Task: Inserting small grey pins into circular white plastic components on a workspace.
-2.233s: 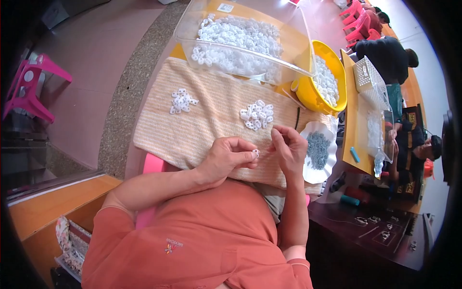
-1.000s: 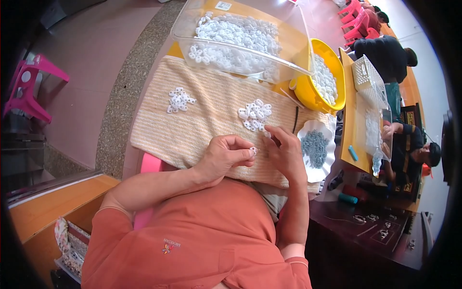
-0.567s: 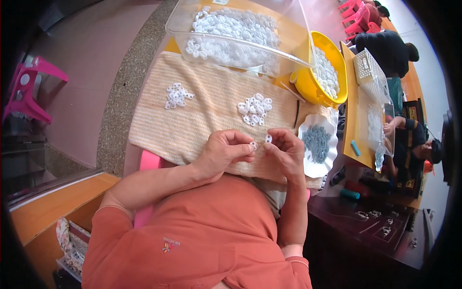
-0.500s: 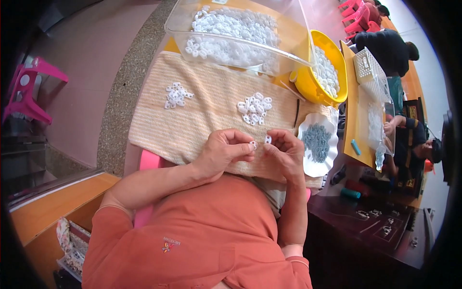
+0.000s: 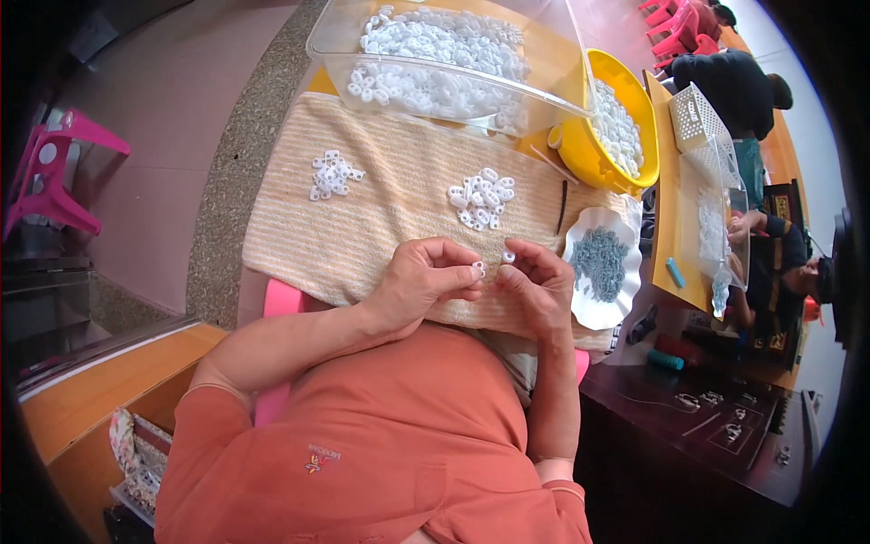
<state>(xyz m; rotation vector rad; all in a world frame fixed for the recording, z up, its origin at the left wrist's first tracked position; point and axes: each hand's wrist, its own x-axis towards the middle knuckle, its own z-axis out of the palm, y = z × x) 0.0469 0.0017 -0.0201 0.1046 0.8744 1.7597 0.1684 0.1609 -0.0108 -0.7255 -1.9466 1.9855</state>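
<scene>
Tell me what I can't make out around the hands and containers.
All head view:
First white piece in the left hand: partly covered by that hand, fine detail too small.
Second white piece in the right hand: partly covered by that hand.
Grey pieces in the white dish: single shapes too small, heaped.
Yellow tub: floor hidden under white pieces.
Clear box: far side cut off by the upper edge.

a head-worn fisheye looks down at the fingers (image 5: 451, 282) from near, hard to read rimward.
</scene>
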